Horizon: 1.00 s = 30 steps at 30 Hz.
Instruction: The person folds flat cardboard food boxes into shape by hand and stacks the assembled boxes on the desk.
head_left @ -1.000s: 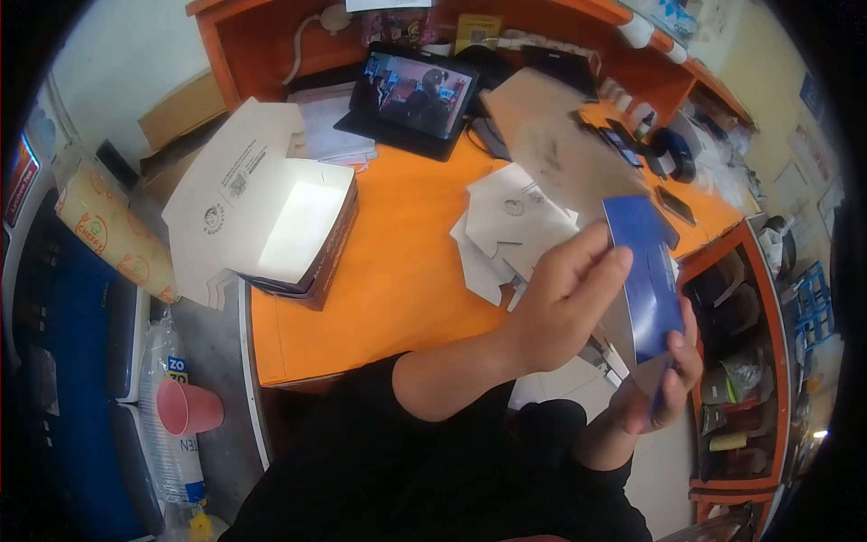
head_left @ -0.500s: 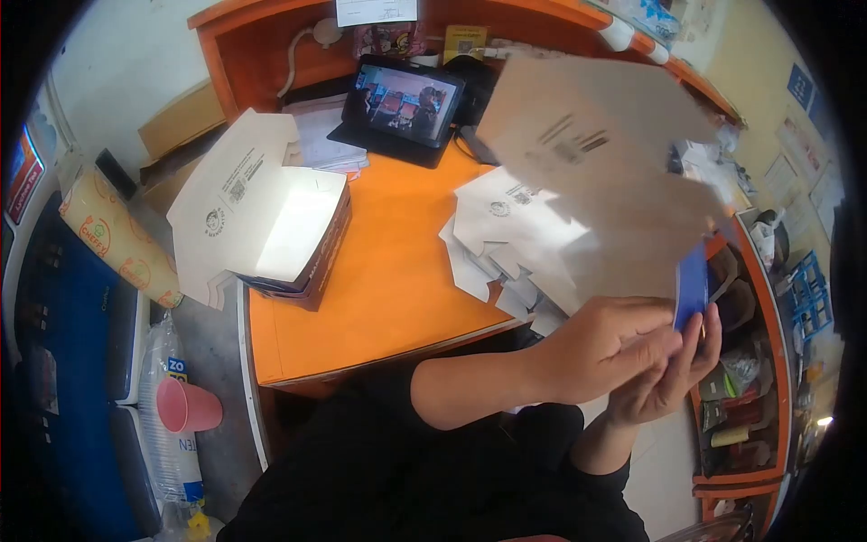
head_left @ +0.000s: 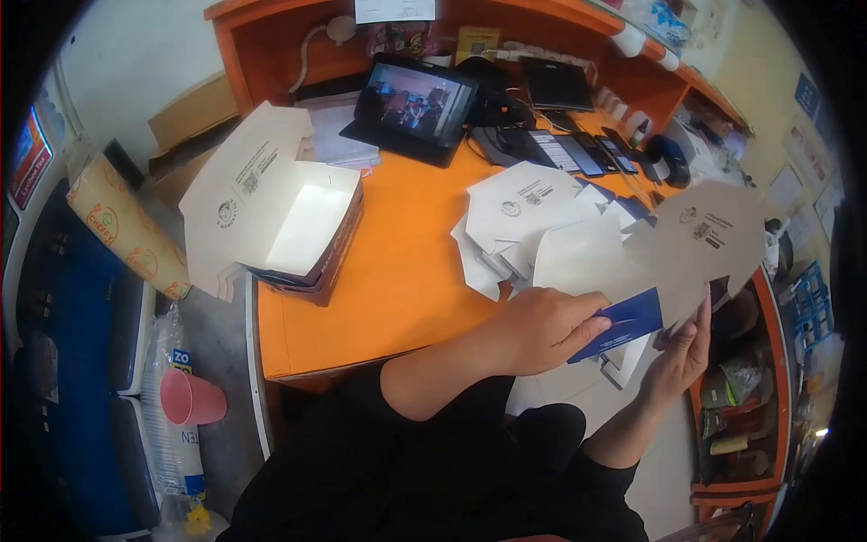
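A part-folded cardboard food box, white inside with a printed lid flap and a dark blue outer side, is held over the desk's right front edge. My left hand pinches its blue panel, thumb on the outside. On the right, my right hand grips the box's edge from below, fingers upright against it and partly hidden. Just beyond lies a pile of flat box blanks. Formed boxes, nested together with the lid standing open, sit on the desk's left side.
The orange desk carries a tablet, papers and several phones at the back. A pink cup and sleeved plastic cups are at lower left. Orange shelves hold packets on the right.
The box has come down and turned, so its white inside and blue side now show. My left hand has shifted left along it, apart from my right hand.
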Tool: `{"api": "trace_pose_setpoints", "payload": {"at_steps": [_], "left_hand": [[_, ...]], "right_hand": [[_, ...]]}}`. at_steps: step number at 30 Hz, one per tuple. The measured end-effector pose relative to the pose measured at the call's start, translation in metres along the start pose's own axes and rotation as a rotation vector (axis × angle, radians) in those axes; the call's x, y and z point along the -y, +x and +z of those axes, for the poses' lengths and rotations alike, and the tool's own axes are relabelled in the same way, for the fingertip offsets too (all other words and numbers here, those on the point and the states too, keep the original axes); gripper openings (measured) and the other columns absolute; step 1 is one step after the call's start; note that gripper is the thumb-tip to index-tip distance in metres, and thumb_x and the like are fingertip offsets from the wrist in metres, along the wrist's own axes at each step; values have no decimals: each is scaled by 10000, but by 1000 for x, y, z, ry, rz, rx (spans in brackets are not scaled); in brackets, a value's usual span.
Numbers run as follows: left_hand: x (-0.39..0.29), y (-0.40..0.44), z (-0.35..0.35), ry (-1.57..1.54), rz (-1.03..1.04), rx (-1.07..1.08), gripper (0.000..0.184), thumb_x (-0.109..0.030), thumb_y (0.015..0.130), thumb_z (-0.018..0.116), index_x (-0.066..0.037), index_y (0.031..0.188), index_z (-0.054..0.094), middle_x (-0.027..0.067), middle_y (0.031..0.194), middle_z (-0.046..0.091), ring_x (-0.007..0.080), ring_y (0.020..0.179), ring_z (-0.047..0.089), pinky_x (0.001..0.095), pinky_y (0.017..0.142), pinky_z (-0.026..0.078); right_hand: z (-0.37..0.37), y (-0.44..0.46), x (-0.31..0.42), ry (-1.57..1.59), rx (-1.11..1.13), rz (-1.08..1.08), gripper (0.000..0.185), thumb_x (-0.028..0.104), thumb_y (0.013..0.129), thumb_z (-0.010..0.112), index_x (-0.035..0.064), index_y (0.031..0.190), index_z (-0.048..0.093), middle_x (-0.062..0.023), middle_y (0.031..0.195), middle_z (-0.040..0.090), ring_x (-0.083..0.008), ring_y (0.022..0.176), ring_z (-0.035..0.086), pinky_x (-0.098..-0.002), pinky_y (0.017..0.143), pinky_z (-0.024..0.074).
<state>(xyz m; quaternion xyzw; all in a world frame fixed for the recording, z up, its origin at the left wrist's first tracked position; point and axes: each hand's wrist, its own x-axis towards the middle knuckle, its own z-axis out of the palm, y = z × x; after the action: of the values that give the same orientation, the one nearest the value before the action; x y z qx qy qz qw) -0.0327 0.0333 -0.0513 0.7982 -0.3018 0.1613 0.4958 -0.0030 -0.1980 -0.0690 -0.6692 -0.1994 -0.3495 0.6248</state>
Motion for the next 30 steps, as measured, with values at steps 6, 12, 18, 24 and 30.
{"api": "trace_pose_setpoints", "payload": {"at_steps": [6, 12, 18, 24, 30], "left_hand": [[-1, 1, 2, 119, -27, 102, 264, -301, 1007, 506, -93, 1156, 573, 121, 713, 670, 336, 644, 667, 444, 610, 485], [-7, 2, 3, 257, 49, 215, 228, -259, 990, 535, -94, 1146, 549, 133, 748, 677, 333, 710, 683, 427, 647, 512], [-2, 4, 13, 253, 227, 50, 252, -289, 924, 629, -130, 1115, 585, 92, 664, 639, 307, 603, 656, 416, 552, 483], [-17, 12, 21, 368, 228, -101, 357, -287, 880, 667, -113, 1180, 583, 51, 773, 671, 263, 698, 672, 393, 638, 505], [-5, 20, 22, 317, 384, -194, 513, -255, 799, 736, -74, 1255, 587, 164, 1234, 574, 343, 1137, 541, 465, 969, 410]], "right_hand": [[9, 12, 39, -360, 183, -409, 331, -10, 816, 743, -25, 1139, 671, -68, 875, 641, -86, 640, 515, -185, 555, 377], [5, 5, 50, -458, 371, -314, 247, -190, 732, 647, 12, 875, 651, -65, 804, 657, -126, 661, 607, -248, 557, 452], [1, 0, 56, -401, 513, -193, 306, -140, 763, 664, 24, 1022, 650, -114, 1020, 668, -182, 769, 637, -281, 674, 498], [23, -23, 20, 17, 26, 111, 714, 189, 850, 726, -15, 1426, 357, -162, 1316, 509, -228, 1168, 515, -353, 974, 421], [8, -4, 7, 76, 133, 260, 862, 337, 824, 760, -3, 1465, 295, -132, 1393, 438, -239, 1271, 452, -351, 1076, 341]]}}
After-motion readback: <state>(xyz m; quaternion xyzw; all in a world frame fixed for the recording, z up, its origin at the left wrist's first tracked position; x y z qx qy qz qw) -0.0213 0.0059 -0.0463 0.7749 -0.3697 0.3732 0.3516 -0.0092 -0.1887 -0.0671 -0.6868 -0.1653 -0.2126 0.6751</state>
